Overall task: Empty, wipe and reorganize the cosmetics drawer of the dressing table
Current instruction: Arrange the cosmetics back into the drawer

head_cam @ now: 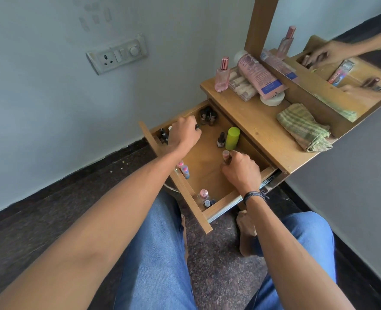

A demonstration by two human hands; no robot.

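Wooden drawer [207, 168] stands open; the left hand [185, 134] pinches a small dark item [197, 126] in its fingers, the right hand [241, 172] clamps its fingers round a pink-capped bottle [226, 155].

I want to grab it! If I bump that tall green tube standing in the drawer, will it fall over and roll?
The green tube stands upright and looks tall for its base, so a bump may tip it. Its round sides would likely let it roll across the drawer floor.
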